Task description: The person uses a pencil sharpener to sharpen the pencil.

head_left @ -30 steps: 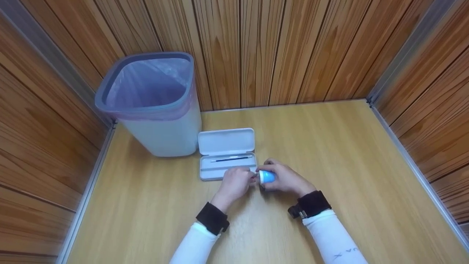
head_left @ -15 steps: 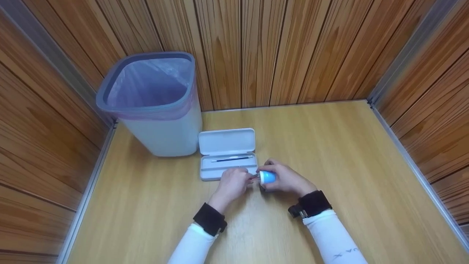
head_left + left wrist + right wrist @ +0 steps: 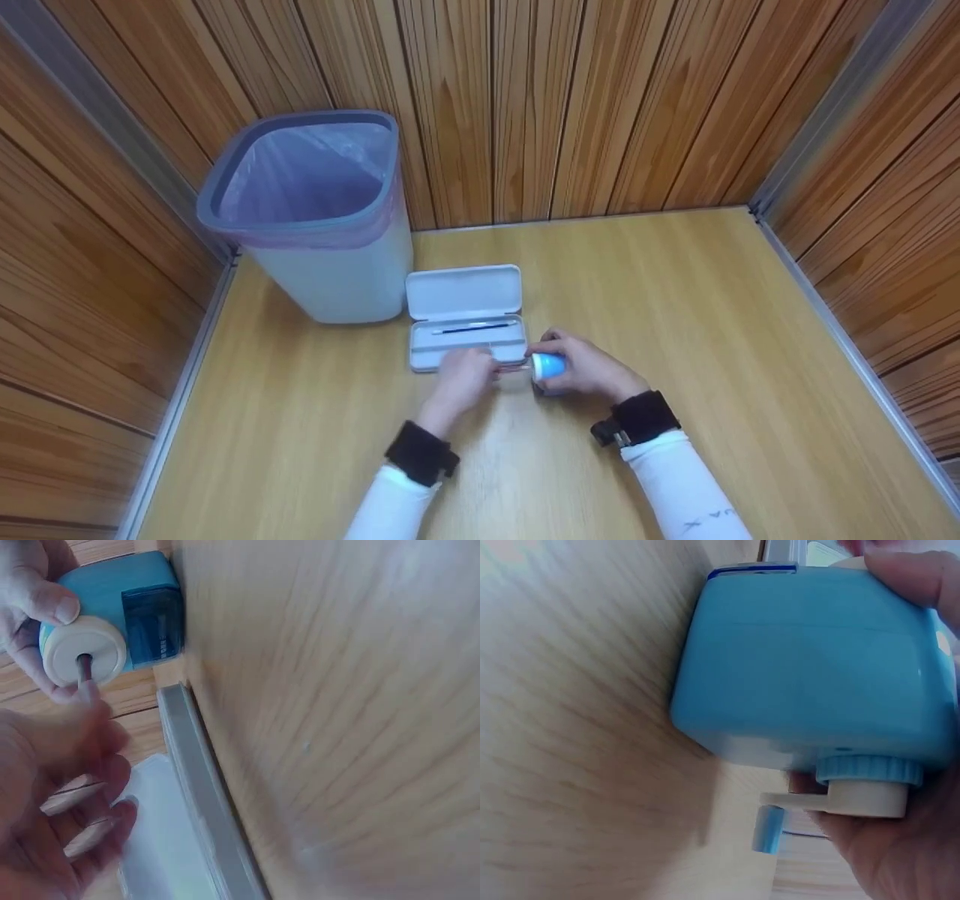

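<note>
A light-blue crank pencil sharpener (image 3: 550,365) stands on the table, with my right hand (image 3: 586,367) gripping it. Its round cream front (image 3: 67,652) and dark clear shavings drawer (image 3: 154,624) show in the left wrist view. On the opposite side, the right wrist view shows the crank handle (image 3: 768,829). My left hand (image 3: 463,376) pinches a thin pencil (image 3: 513,367), whose end sits in the hole of the sharpener. Most of the pencil is hidden behind the left fingers in the left wrist view, where that hand is blurred.
An open pale pencil case (image 3: 463,292) lies just beyond the left hand, with a slim dark-and-white pen-like stick (image 3: 474,328) in its tray. Behind it to the left stands a lined waste bin (image 3: 330,281). Wood-panelled walls (image 3: 525,112) enclose the table (image 3: 675,300).
My left hand has moved left, away from the sharpener, so more of the pencil shows between them. The right hand and sharpener stay about where they were.
</note>
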`<state>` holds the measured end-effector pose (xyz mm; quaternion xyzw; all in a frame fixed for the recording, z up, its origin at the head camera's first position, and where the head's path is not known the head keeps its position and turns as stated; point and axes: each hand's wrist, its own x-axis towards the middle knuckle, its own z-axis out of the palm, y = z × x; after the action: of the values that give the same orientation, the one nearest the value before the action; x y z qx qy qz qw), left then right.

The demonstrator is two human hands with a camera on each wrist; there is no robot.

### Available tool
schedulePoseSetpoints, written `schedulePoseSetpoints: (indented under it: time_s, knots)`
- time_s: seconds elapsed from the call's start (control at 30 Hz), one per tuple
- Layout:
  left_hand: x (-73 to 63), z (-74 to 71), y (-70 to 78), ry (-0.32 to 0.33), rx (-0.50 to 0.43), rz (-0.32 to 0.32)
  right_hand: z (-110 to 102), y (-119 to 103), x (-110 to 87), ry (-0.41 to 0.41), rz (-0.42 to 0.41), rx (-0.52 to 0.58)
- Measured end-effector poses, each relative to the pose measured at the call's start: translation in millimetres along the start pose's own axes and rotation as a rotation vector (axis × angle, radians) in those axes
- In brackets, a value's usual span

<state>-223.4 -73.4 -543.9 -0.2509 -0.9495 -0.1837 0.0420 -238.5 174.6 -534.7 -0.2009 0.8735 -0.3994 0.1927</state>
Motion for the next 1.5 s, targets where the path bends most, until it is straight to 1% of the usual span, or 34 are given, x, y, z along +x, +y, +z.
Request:
schedulePoseSetpoints:
  time_s: [0.07, 0.13, 0.23, 0.3, 0.37, 0.47, 0.67, 0.83, 0.93, 1.07, 1.17, 1.27, 1.43, 1.5]
  knots:
    - [-6.3, -9.3, -14.0, -0.006, -0.034, -0.079, -4, 1, -1.9, 0.0, 0.012, -0.002]
    - [-9.9, -21.8, -27.3, 0.015, -0.036, -0.149, -9, 1, -3.8, 0.015, 0.028, -0.014]
    - [-9.2, -39.6, -40.5, 0.057, 0.051, -0.175, -13, 1, -5.2, 0.035, 0.024, -0.031]
    - [-8.3, -47.0, -46.0, 0.082, 0.063, -0.204, -13, 1, -5.9, 0.039, 0.036, -0.025]
    - [-8.3, -49.5, -49.5, 0.082, 0.065, -0.234, -12, 2, -6.1, 0.032, 0.041, -0.007]
    - [-8.3, -47.6, -50.9, 0.069, 0.075, -0.247, -8, 3, -5.4, 0.028, 0.039, 0.015]
    - [-2.8, -33.0, -46.0, 0.034, 0.107, -0.217, -2, 1, -3.3, 0.027, 0.022, 0.016]
    - [11.3, -20.7, -44.5, 0.027, 0.084, -0.23, -1, 0, -2.7, 0.025, 0.014, -0.007]
    - [22.6, -17.7, -45.6, 0.04, 0.07, -0.228, 0, 0, -2.7, 0.024, 0.014, 0.003]
    - [34.3, -13.4, -47.3, 0.027, 0.081, -0.226, 2, 0, -2.2, 0.015, -0.002, 0.016]
    - [40.0, -8.7, -49.3, 0.009, 0.086, -0.229, 3, 0, -0.9, 0.011, -0.038, 0.008]
    - [44.1, -4.4, -51.2, -0.008, 0.085, -0.246, 4, 1, 0.7, 0.016, -0.054, -0.005]
    - [47.7, 1.9, -54.5, -0.045, 0.087, -0.245, 2, -1, 0.9, 0.013, -0.027, -0.008]
    - [48.5, 3.9, -55.6, -0.045, 0.087, -0.238, 2, -1, 0.5, 0.009, -0.019, -0.005]
